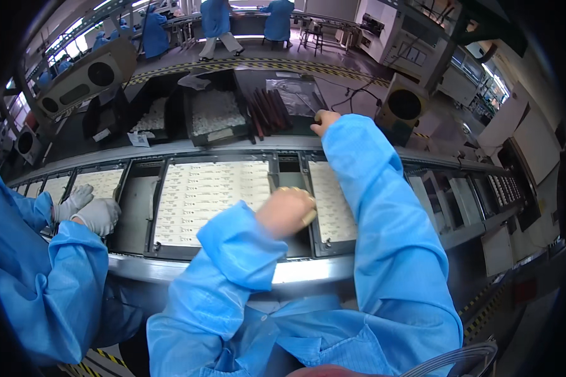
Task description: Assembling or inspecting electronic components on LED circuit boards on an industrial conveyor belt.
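My left hand (287,212), slightly blurred and with yellow covers on some fingertips, is closed over the gap between two framed trays on the line. Whatever its fingers hold, if anything, is hidden. To its left lies a dark-framed tray (214,195) filled with rows of white printed boards. A second tray of white boards (331,204) lies to its right, partly beneath my right sleeve. My right arm reaches across this tray. My right hand (326,121) is closed beyond the line's far rail, next to a clear plastic bag (292,94); I cannot make out anything in its fingers.
Black bins of small white parts (214,113) and dark red strips (269,113) stand beyond the rail. On the left, a co-worker's gloved hands (97,213) rest at another tray. Yellow-framed fans (404,103) flank the bins. A metal rail (314,271) runs along the front.
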`<state>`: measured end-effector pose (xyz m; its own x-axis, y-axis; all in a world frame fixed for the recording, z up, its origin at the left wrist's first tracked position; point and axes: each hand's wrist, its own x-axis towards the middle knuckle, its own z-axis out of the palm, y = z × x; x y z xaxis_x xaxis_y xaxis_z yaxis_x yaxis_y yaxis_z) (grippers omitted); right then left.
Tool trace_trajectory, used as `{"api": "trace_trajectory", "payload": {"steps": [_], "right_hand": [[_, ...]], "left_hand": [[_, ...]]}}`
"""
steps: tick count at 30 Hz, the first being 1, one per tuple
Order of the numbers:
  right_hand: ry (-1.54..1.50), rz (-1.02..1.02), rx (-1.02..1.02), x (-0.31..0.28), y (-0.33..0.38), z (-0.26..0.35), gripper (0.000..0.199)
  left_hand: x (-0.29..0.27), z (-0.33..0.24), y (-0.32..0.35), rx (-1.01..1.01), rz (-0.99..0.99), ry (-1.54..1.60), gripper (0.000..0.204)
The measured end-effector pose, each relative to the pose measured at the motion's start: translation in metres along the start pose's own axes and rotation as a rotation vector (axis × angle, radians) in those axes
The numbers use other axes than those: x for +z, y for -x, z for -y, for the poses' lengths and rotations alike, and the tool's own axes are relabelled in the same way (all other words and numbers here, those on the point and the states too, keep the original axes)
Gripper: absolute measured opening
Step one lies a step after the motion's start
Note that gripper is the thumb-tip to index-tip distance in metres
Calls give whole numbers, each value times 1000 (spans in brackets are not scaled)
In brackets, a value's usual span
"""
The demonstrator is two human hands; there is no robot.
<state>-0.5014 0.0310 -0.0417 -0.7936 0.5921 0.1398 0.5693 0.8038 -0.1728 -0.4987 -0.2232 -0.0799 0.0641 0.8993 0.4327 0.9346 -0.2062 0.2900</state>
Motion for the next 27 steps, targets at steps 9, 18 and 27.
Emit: {"api": "trace_trajectory", "payload": {"steps": [9, 18, 27], "right_hand": [[190, 92, -7, 44, -86, 125, 39], [257, 98, -568, 8, -80, 83, 38], [-700, 328, -15, -68, -72, 80, 41]], "left_hand": [[5, -5, 10, -15, -10, 11, 10], [8, -6, 3, -35, -26, -100, 11], [3, -5, 6, 87, -166, 68, 21]]}}
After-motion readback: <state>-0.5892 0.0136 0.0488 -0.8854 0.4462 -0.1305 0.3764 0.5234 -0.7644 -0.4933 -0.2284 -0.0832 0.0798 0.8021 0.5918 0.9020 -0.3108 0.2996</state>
